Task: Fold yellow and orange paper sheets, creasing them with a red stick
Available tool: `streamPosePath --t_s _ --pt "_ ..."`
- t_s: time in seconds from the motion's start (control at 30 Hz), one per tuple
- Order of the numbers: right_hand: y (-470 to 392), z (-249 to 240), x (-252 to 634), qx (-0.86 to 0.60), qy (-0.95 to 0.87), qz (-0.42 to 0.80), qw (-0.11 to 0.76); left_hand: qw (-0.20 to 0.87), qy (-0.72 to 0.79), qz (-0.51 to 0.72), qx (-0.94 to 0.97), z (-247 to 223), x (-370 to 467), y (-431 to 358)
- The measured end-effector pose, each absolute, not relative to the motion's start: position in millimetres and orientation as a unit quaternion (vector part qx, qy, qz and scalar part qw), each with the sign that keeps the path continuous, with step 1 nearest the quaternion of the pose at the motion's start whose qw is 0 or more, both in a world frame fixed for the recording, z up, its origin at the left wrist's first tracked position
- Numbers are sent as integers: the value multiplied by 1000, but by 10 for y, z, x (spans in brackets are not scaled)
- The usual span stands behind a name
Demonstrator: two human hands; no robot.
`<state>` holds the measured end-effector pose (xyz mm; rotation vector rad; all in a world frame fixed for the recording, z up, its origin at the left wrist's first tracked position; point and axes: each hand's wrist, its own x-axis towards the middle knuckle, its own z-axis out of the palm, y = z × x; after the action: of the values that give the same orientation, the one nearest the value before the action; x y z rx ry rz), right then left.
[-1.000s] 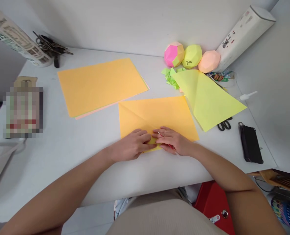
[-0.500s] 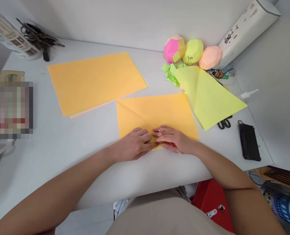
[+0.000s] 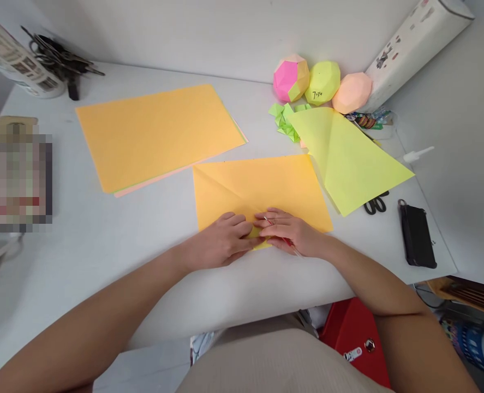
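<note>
An orange sheet [image 3: 266, 183] with diagonal crease lines lies on the white table, its near edge under both hands. My left hand [image 3: 227, 238] presses on that edge, fingers curled and the index finger stretched toward the other hand. My right hand [image 3: 288, 233] holds a thin red pen-like tool [image 3: 287, 241] between its fingers, with fingertips resting on the paper. The fingertips of the two hands nearly meet. A yellow-green sheet [image 3: 352, 158] with a fold line lies at the right, beside the orange one.
Stacked coloured sheets [image 3: 155, 136] lie at back left. Behind the yellow-green sheet are a pink paper ball [image 3: 288, 81], a yellow one [image 3: 322, 83], a peach one [image 3: 352, 93] and green folded pieces [image 3: 285, 120]. Scissors [image 3: 375, 204] and a black pouch [image 3: 417, 236] lie right.
The view has shifted very slightly. Both hands keep the same pose on the orange sheet.
</note>
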<state>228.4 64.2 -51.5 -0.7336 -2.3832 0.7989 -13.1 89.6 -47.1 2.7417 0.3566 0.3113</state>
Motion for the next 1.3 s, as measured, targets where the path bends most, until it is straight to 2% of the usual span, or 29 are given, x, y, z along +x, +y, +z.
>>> streamPosePath --t_s 1.3 --pt "620 -440 2271 -283 -876 303 245 189 132 115 966 -483 -129 894"
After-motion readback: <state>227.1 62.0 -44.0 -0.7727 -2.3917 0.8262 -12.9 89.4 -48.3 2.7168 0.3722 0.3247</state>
